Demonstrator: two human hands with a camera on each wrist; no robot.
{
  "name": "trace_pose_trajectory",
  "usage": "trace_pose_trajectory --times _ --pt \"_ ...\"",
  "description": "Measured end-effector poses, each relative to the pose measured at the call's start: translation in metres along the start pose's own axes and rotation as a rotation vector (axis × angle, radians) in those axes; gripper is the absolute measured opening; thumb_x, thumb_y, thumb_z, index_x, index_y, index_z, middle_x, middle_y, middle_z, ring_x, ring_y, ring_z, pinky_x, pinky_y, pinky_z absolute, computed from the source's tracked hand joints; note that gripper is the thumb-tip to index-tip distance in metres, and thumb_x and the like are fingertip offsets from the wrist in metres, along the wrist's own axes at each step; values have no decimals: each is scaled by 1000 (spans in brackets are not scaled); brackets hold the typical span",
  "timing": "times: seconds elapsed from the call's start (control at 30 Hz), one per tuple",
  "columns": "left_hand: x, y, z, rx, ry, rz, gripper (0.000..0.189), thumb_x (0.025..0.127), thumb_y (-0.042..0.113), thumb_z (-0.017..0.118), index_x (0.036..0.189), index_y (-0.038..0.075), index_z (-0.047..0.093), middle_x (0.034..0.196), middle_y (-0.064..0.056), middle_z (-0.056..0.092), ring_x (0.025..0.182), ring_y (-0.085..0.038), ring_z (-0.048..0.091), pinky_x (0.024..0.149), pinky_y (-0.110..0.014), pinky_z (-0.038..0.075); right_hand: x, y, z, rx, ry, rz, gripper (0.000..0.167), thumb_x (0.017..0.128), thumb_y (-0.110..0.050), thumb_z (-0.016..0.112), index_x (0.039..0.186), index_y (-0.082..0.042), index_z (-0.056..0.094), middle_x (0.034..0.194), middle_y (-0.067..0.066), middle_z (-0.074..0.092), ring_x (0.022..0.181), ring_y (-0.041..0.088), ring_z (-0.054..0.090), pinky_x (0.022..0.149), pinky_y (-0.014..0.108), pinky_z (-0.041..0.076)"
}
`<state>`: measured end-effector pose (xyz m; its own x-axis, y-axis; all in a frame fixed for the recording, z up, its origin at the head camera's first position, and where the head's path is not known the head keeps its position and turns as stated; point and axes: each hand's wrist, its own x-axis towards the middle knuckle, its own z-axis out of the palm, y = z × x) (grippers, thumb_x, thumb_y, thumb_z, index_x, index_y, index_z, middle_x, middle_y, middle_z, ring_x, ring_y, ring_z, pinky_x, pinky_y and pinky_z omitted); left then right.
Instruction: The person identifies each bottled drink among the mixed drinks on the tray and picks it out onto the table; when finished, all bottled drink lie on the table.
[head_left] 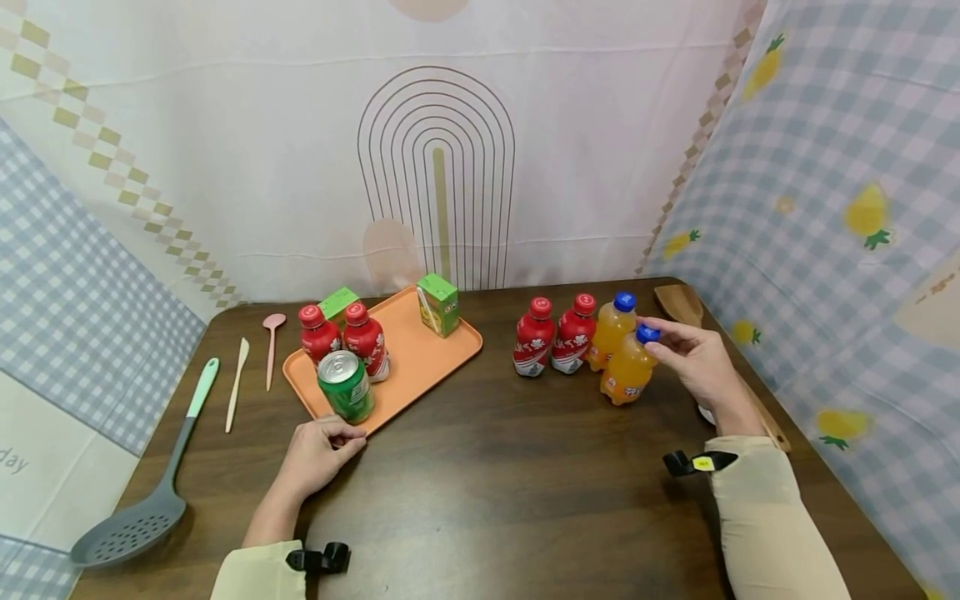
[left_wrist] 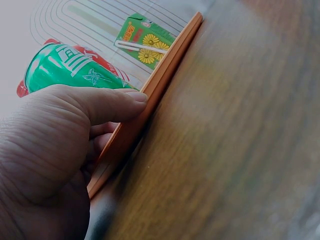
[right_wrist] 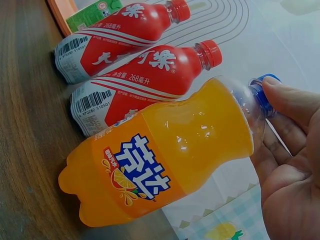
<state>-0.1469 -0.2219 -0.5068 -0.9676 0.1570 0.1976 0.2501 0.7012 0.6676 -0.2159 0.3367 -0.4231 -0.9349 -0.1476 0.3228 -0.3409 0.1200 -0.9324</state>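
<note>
My right hand (head_left: pixel 701 367) pinches the blue cap of the nearer orange soda bottle (head_left: pixel 627 375) between thumb and fingers; the bottle stands upright. Right behind it is a second orange soda bottle (head_left: pixel 611 329), mostly hidden in the right wrist view. To their left stand two red cola bottles (head_left: pixel 533 337) (head_left: pixel 573 333). My left hand (head_left: pixel 315 454) grips the near rim of the orange tray (left_wrist: pixel 172 50), thumb against the edge. On that tray (head_left: pixel 416 371) are a green can (head_left: pixel 346 387), two more red bottles (head_left: pixel 366 337) (head_left: pixel 319 333) and two green drink cartons (head_left: pixel 438 305) (head_left: pixel 339 302).
At the left lie a grey slotted turner (head_left: pixel 138 525) with a mint handle, a cream knife (head_left: pixel 237 387) and a pink spoon (head_left: pixel 272 342). A wooden spatula (head_left: pixel 678 302) lies along the right edge, partly behind my right hand. Patterned cloth hangs behind the table.
</note>
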Motion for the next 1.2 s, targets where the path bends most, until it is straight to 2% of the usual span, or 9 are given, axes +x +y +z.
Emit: trace_pose_trajectory --times 0.43,0.8,1.2 --pt "1 -3 2 1 8 17 9 77 10 81 81 17 77 71 13 61 63 -5 53 58 -23 45 -1 3 -2 -4 0 15 35 91 0 61 125 10 57 123 5 65 94 14 62 75 21 52" --pt "1 -3 1 1 6 8 7 77 11 81 81 16 77 70 13 60 63 -5 52 58 -24 44 0 2 -2 11 -20 14 36 92 2 59 127 11 55 127 9 62 97 15 62 77 21 52" --pt "1 -2 1 -1 4 6 7 77 11 80 81 15 77 70 13 60 63 -6 52 58 -24 44 -1 2 -3 -9 -5 36 36 92 -2 62 127 8 56 125 5 64 92 16 60 75 20 52"
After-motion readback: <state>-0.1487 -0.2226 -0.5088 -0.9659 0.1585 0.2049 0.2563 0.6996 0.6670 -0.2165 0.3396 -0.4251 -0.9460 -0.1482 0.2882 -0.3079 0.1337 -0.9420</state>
